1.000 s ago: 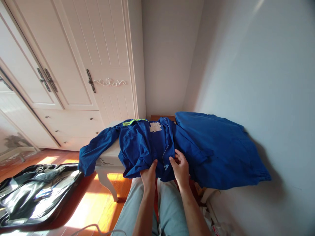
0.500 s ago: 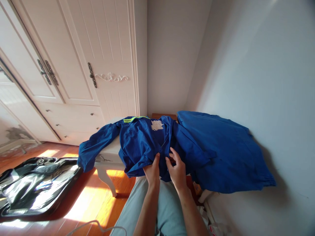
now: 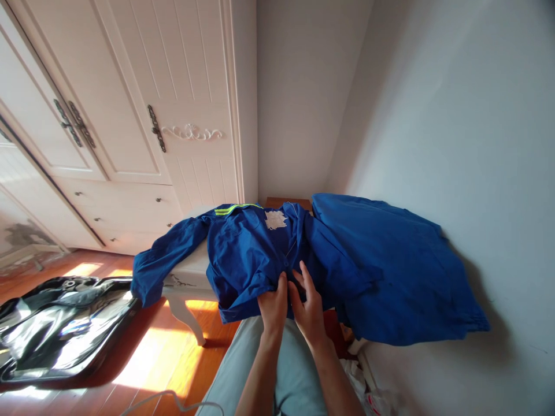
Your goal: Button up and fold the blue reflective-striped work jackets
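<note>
A blue work jacket [image 3: 240, 248] lies front up over a white bench, with yellow-green stripes at the shoulder and a pale patch inside the collar. My left hand [image 3: 273, 306] grips the jacket's lower front, thumb on top and the other fingers under the cloth. Close beside it, my right hand [image 3: 309, 309] holds the front edge near the thumb, its index finger stretched along the fabric. What lies between its fingertips is partly hidden. Above both hands the jacket's front edges meet below the V-shaped neck opening.
Blue trousers or similar folded cloth [image 3: 403, 271] lie to the right against the wall [image 3: 489, 144]. An open suitcase [image 3: 65, 329] with clothes stands on the wooden floor at left. Behind are a white wardrobe [image 3: 191, 69] and the white bench [image 3: 191, 268]. A cable [image 3: 173, 398] runs below.
My right hand has moved left, closer to my left hand, and its thumb now lies near the left thumb. The left hand still grips the jacket. The view has shifted slightly.
</note>
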Demonstrator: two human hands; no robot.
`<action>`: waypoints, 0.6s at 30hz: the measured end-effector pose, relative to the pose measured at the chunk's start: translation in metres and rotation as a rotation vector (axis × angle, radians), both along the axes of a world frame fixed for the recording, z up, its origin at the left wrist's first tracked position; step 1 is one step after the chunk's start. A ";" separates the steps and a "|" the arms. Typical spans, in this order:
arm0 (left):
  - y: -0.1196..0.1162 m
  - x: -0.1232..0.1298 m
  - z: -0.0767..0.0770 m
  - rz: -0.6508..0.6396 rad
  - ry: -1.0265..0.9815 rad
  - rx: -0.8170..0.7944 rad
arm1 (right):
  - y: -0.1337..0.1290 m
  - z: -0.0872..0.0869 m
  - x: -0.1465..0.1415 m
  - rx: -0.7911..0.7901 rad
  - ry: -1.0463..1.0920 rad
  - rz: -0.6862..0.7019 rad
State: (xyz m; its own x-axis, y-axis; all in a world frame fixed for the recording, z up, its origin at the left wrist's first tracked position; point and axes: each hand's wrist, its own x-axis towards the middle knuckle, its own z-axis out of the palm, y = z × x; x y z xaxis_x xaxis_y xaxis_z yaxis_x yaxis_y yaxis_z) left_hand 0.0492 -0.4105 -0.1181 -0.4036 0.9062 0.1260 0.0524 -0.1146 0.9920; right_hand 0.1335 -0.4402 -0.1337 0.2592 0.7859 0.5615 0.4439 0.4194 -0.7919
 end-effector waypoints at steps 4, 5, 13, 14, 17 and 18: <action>-0.003 -0.003 0.007 0.004 0.066 0.017 | 0.001 0.000 0.002 -0.013 0.074 0.013; -0.004 -0.003 0.008 -0.006 0.064 0.023 | 0.002 -0.001 0.002 -0.016 0.086 0.012; -0.011 -0.007 0.012 -0.031 -0.012 -0.033 | 0.006 0.005 -0.002 -0.117 0.218 0.005; -0.011 -0.008 0.013 -0.036 -0.030 -0.044 | 0.008 0.006 -0.002 -0.123 0.232 0.003; -0.010 -0.010 0.016 -0.046 -0.081 -0.040 | 0.014 0.008 0.000 -0.105 0.247 0.019; -0.009 -0.011 0.016 -0.039 -0.090 -0.026 | 0.016 0.008 0.002 -0.091 0.244 0.032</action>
State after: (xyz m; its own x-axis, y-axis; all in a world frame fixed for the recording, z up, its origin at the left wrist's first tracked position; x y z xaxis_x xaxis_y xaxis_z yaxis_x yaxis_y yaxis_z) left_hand 0.0387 -0.4198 -0.1025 -0.3767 0.9239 0.0673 -0.0414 -0.0894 0.9951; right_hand 0.1355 -0.4243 -0.1253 0.3522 0.8403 0.4122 0.2230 0.3524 -0.9089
